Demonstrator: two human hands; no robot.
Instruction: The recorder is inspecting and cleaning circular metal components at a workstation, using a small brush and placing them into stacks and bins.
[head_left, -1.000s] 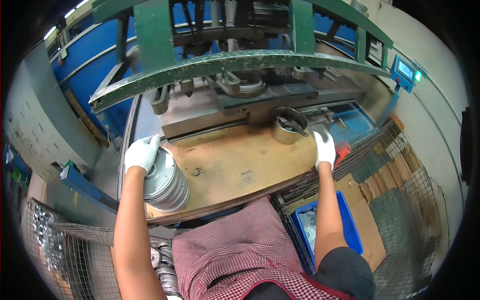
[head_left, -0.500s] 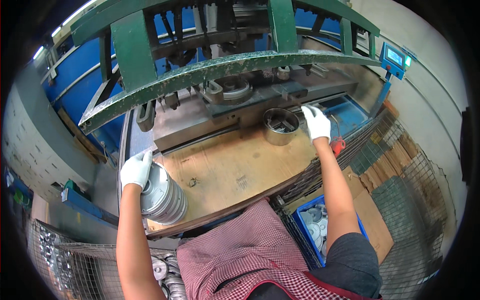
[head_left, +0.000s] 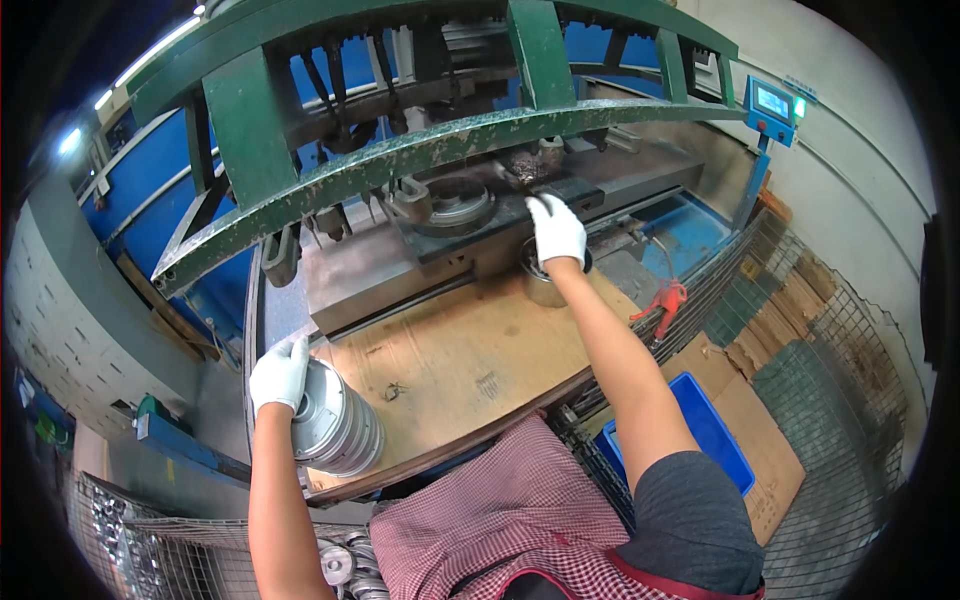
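My left hand (head_left: 279, 377), in a white glove, is closed against the far left rim of a stack of round silvery metal parts (head_left: 345, 425). The stack stands at the left front of the wooden board (head_left: 470, 345). My right hand (head_left: 557, 232), also gloved, reaches over a round metal pot (head_left: 543, 291) toward the machine bed. Its fingers are bent together; whatever they hold is too small and dark to name. Just beyond them, on the bed, lies a ring-shaped metal fixture (head_left: 462, 212). My right hand and wrist hide much of the pot and its contents.
A green machine frame (head_left: 400, 155) spans low over the bed. A red air gun (head_left: 664, 303) hangs at the board's right end. To my right is a blue crate (head_left: 715, 435); a control panel (head_left: 771, 110) stands farther back. Metal parts (head_left: 345, 568) lie below, left.
My right hand has moved left and forward, from the pot's right side to above it, at the bed's edge. My left hand keeps its place at the stack. The view has shifted slightly.
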